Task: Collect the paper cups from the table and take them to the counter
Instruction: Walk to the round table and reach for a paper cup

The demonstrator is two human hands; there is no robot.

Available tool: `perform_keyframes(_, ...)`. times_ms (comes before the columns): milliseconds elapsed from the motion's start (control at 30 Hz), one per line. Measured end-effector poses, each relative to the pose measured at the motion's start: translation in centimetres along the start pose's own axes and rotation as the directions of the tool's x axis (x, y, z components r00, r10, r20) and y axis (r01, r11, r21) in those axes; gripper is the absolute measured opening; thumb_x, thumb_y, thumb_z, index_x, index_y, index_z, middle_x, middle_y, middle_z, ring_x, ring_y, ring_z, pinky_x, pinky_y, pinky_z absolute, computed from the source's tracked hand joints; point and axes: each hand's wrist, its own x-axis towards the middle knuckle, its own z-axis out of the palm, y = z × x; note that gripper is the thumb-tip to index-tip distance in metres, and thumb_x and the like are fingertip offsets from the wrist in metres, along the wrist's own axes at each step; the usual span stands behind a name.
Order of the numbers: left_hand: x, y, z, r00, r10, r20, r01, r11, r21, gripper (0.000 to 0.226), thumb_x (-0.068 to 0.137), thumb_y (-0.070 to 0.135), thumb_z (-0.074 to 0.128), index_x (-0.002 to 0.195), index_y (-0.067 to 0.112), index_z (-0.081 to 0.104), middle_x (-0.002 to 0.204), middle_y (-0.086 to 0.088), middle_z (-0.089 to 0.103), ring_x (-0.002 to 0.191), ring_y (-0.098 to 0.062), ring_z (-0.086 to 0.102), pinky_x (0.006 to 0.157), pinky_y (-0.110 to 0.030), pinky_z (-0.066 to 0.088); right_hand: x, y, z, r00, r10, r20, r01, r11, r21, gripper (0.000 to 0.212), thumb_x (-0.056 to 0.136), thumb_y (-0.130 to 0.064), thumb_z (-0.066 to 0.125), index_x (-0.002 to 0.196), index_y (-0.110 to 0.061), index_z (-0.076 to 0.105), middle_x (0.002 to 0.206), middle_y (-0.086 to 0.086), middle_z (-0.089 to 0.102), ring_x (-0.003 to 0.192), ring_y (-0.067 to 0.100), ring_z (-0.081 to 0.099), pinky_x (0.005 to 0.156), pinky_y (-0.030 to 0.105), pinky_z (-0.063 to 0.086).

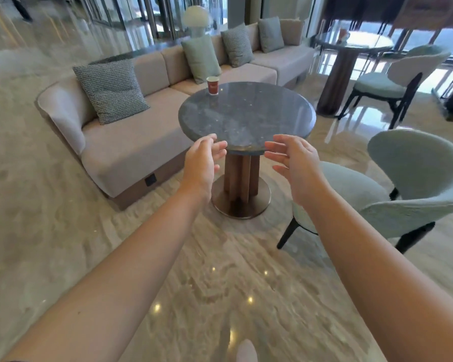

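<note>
1 cup (212,85) stands upright at the worktop's (246,118) far edge; both hands, left (202,163) and right (296,163), hover short, fingers wide and empty. A hasty long reach could tip it.

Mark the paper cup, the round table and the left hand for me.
paper cup (213,86): head view, on its red side wall.
round table (259,113): head view, on a bare part of the dark stone top.
left hand (203,163): head view, on the back of the hand.
</note>
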Motion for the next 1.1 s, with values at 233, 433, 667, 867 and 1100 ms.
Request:
perform_keyframes(233,14.2,1.2,2.1,1.000,-0.008,-0.029,0.009,0.999,0.031,0.026,0.094,0.029,0.032,0.110,0.022,0.051,0.119,-0.003,0.064,0.109,-0.015,0.059,0.096,-0.035,0.040,14.0,-0.6,5.0,0.999,0.031,0.039,-0.030,0.999,-0.028,0.017,0.091,-0.022,0.044,0.097,-0.018,0.058,0.100,0.002,0.068,0.092,0.018,0.063,0.083,0.031,0.047)
perform_keyframes(433,27.0,0.7,2.4,0.999,-0.030,-0.033,0.032,0.999,0.041,0.028,0.093,0.030,0.035,0.112,0.021,0.054,0.114,-0.001,0.066,0.105,-0.013,0.061,0.093,-0.034,0.042,25.4,0.1,9.9,1.000,0.028,0.011,-0.028,0.999,-0.043,0.015,0.090,-0.024,0.045,0.088,-0.023,0.059,0.093,-0.003,0.068,0.087,0.014,0.064,0.080,0.030,0.047)
perform_keyframes(667,43.4,1.6,1.1,0.998,-0.055,0.021,0.054,0.997,0.062,0.030,0.094,0.030,0.035,0.114,0.019,0.054,0.112,-0.002,0.066,0.105,-0.015,0.061,0.090,-0.034,0.041,39.1,-0.9,17.5,0.998,0.038,-0.059,-0.039,0.999,-0.017,0.013,0.089,-0.020,0.044,0.088,-0.020,0.058,0.099,0.003,0.067,0.083,0.015,0.062,0.075,0.028,0.044)
perform_keyframes(867,55.0,3.6,1.2,0.998,-0.049,0.047,0.047,0.998,0.036,0.022,0.093,0.028,0.034,0.101,0.023,0.055,0.098,0.004,0.067,0.096,-0.012,0.062,0.082,-0.032,0.041,48.4,-1.5,22.5,0.996,0.036,-0.076,-0.038,0.999,-0.019,0.014,0.089,-0.021,0.045,0.085,-0.023,0.058,0.094,-0.001,0.068,0.082,0.014,0.062,0.070,0.026,0.044)
perform_keyframes(1100,65.6,2.9,2.9,0.994,-0.090,0.065,0.087,0.995,0.055,0.021,0.093,0.028,0.035,0.097,0.024,0.056,0.100,0.003,0.066,0.090,-0.008,0.061,0.078,-0.029,0.041,59.0,-1.4,26.0,0.993,0.056,-0.099,-0.060,0.998,-0.034,0.015,0.089,-0.021,0.043,0.085,-0.023,0.057,0.096,0.001,0.067,0.082,0.013,0.062,0.072,0.028,0.043)
